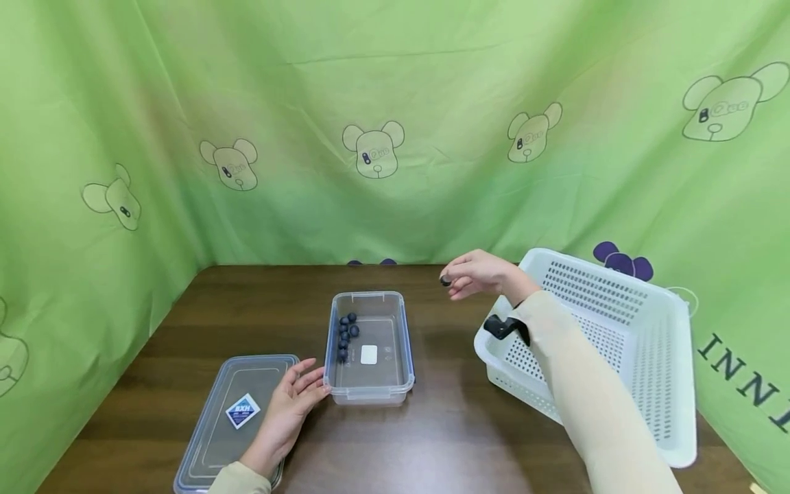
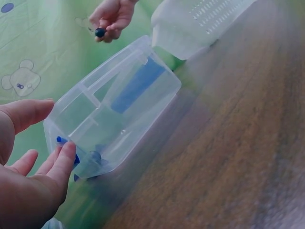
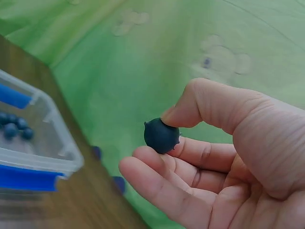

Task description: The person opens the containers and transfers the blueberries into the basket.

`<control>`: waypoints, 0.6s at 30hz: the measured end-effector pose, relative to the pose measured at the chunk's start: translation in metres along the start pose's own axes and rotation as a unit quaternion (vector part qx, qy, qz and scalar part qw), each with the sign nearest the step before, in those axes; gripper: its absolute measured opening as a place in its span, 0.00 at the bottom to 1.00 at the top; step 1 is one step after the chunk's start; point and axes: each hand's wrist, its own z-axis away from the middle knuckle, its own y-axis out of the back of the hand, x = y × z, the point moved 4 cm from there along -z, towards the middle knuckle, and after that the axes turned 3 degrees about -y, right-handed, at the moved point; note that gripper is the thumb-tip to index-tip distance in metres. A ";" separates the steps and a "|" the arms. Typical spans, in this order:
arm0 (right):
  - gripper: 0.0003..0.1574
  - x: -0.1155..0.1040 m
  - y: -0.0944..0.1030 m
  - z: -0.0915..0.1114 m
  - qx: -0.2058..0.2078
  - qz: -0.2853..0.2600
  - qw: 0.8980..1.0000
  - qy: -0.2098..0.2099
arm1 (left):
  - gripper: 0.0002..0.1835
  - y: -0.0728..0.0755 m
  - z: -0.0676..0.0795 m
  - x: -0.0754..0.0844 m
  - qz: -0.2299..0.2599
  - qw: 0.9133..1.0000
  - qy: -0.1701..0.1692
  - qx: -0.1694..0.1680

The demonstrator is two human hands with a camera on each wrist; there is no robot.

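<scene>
My right hand (image 1: 474, 273) pinches a dark blueberry (image 3: 161, 136) between thumb and fingertips, raised above the table between the container and the basket. A clear plastic container (image 1: 385, 374) with blue edging stands in the middle of the table. Several blueberries (image 1: 343, 336) lie along its left side. My left hand (image 1: 295, 396) is at the container's near left corner, fingertips right at the wall. In the left wrist view, the thumb and fingers (image 2: 62, 164) of that hand are spread apart at the container's end.
A white perforated basket (image 1: 675, 384) stands on the right, partly behind my right forearm. The container's lid (image 1: 216, 446) with a blue label lies flat at the left, under my left wrist. A green printed curtain (image 1: 308, 219) hangs behind the wooden table (image 1: 444, 439).
</scene>
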 end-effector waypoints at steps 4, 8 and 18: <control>0.13 0.005 0.025 0.017 0.020 -0.023 1.000 0.008 | 0.33 -0.001 0.001 -0.001 0.005 1.000 0.003 -0.001; 0.12 0.013 0.047 0.034 0.042 -0.044 0.998 0.006 | 0.32 -0.002 0.001 0.001 0.006 1.000 -0.001 0.000; 0.19 0.045 0.092 0.064 0.063 -0.074 0.995 0.000 | 0.34 -0.002 0.000 0.001 0.001 1.000 -0.011 -0.001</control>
